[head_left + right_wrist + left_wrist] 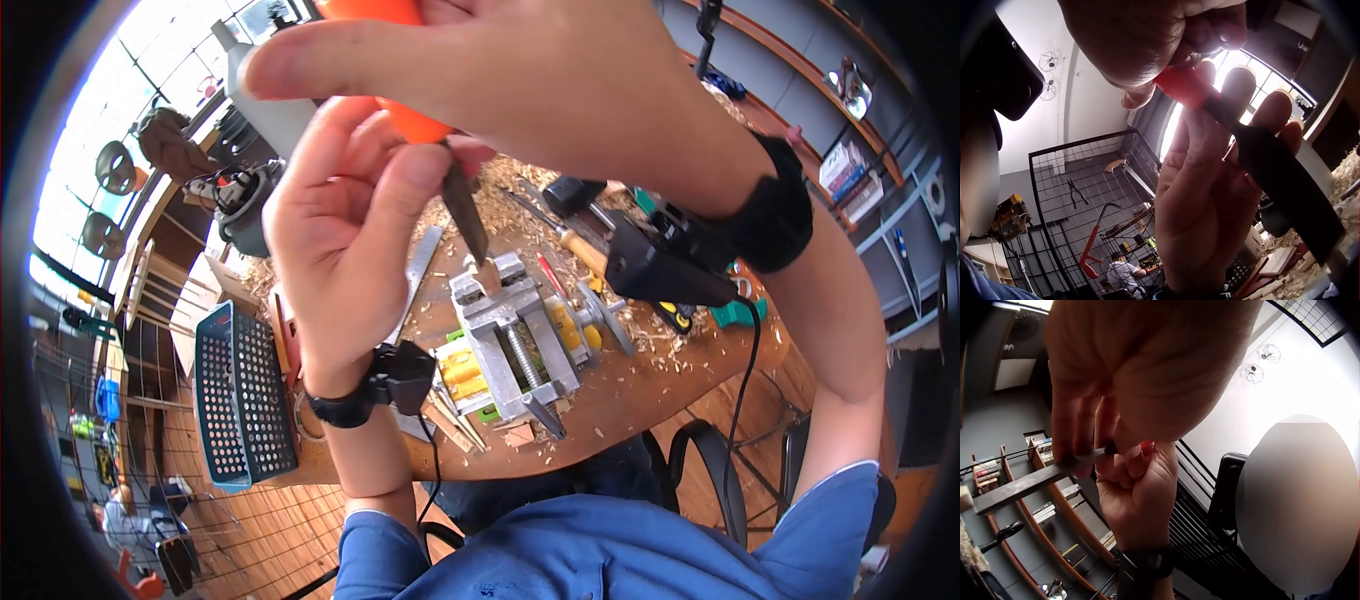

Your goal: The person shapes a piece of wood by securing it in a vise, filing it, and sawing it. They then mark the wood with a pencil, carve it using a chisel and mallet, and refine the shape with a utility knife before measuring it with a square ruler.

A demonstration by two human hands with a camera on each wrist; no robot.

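Note:
A chisel with an orange handle (pixel 415 124) stands nearly upright, tilted, its flat steel blade (pixel 465 213) pointing down. My right hand (pixel 500 75) grips the handle from above. Lower down, my left hand (pixel 340 235) pinches the chisel where handle and blade meet, thumb in front and fingers behind, as the right wrist view also shows. The blade's tip is right at a small wood piece (pixel 487 277) clamped upright in a grey metal vise (pixel 515 325). In the left wrist view the blade (pixel 1022 487) reaches to the wood piece's edge (pixel 965 499).
Wood shavings cover much of the brown table (pixel 640 385). A metal ruler (pixel 420 265) lies left of the vise, a wooden-handled tool (pixel 585 250) to its right. The dark perforated basket (pixel 245 400) stands at the table's left edge. Camera cables hang from both wrists.

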